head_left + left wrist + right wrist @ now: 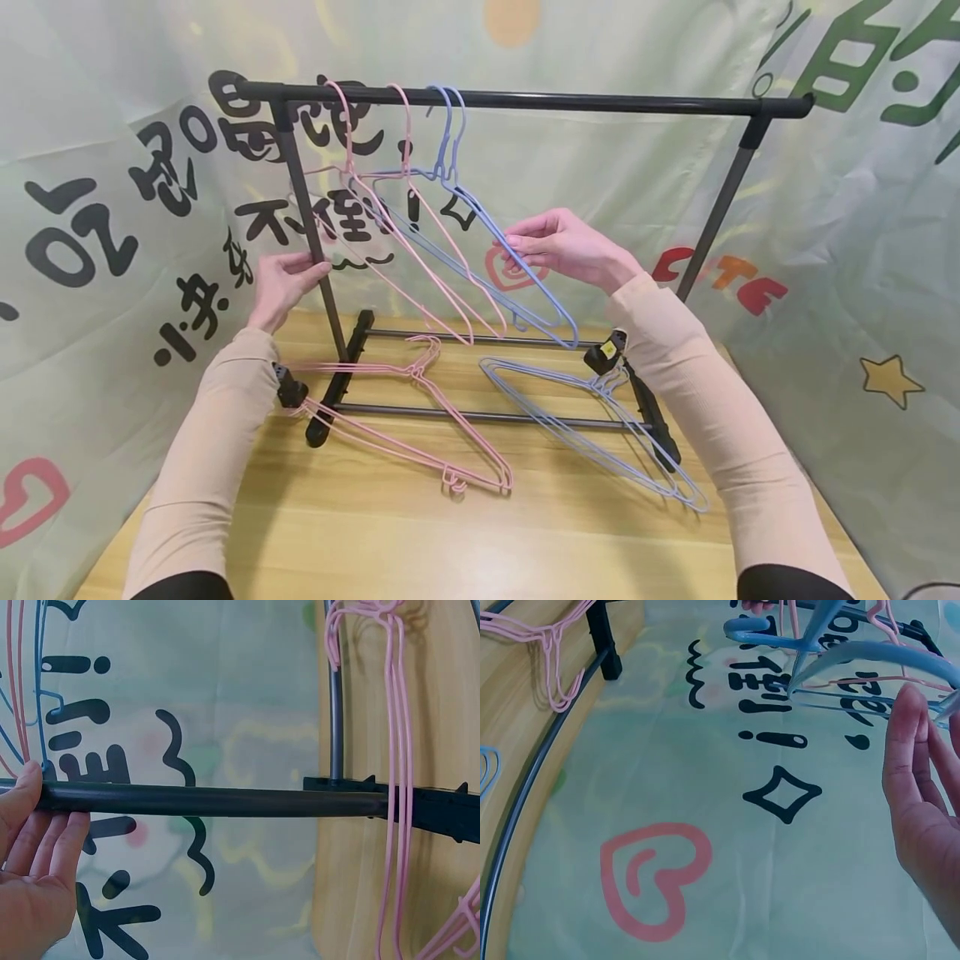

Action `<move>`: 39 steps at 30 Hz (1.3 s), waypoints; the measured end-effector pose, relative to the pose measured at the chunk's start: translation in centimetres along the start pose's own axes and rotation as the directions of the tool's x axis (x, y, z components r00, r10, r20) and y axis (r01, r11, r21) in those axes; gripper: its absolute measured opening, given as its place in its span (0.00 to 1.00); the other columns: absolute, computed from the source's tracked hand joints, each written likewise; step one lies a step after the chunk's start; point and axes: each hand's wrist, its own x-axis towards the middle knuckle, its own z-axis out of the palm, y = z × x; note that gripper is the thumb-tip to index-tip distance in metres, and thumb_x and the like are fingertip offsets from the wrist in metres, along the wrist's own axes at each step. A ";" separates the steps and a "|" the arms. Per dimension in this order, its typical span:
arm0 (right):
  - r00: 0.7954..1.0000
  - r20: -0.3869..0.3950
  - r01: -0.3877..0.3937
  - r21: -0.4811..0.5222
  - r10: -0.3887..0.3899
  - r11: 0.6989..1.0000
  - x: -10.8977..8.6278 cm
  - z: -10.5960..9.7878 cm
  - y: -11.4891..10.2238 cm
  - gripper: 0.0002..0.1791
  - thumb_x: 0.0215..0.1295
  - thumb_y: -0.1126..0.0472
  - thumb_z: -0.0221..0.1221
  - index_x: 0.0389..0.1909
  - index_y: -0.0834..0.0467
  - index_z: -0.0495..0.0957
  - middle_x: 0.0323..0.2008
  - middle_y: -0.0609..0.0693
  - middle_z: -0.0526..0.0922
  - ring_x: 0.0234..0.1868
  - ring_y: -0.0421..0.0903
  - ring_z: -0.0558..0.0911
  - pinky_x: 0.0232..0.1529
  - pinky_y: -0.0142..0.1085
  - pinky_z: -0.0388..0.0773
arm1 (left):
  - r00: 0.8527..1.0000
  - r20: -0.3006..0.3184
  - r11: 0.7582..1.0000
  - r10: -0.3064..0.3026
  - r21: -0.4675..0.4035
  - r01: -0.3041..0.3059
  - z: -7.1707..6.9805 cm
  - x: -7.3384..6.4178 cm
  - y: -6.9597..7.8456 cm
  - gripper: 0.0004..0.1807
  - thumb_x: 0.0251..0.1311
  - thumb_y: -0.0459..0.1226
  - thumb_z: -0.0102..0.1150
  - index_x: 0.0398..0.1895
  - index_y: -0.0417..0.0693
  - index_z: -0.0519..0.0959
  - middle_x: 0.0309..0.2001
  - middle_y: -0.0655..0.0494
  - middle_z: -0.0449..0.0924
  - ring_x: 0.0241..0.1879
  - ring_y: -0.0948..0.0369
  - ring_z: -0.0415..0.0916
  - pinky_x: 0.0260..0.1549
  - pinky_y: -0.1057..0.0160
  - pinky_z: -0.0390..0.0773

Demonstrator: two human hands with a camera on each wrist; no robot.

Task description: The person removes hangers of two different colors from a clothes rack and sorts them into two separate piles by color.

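Observation:
My left hand (281, 287) grips the dark left post (210, 801) of a garment rack, thumb on one side and fingers on the other. Over the rack's black top rail (562, 101) hang two pink clothes hangers (407, 137) and, to their right, two blue clothes hangers (855, 652). With thumb and fingertips my right hand (566, 246) pinches the sloping right arm of a blue hanger. The hanger partly hides those fingertips in the head view. In the right wrist view, that hanger's near end looms large above the hand.
Several pink hangers (417, 372) lie across the left side of the rack's base. A stack of blue hangers (602, 385) lies at the right side, over the front base bar (487, 416). Beneath is a wooden table (375, 542). A printed cloth (810, 350) surrounds it.

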 end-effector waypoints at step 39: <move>0.975 -0.155 0.141 -0.130 -0.161 0.981 -3.8 -1.6 -2.2 0.11 0.68 0.73 0.58 0.39 0.60 0.89 0.26 0.48 0.86 0.25 0.41 0.80 0.31 0.29 0.81 | 1.000 0.001 0.999 -0.024 0.026 0.024 0.0 0.0 0.2 0.28 0.63 0.35 0.67 0.63 0.29 0.74 0.25 0.81 0.81 0.31 0.81 0.80 0.38 0.83 0.81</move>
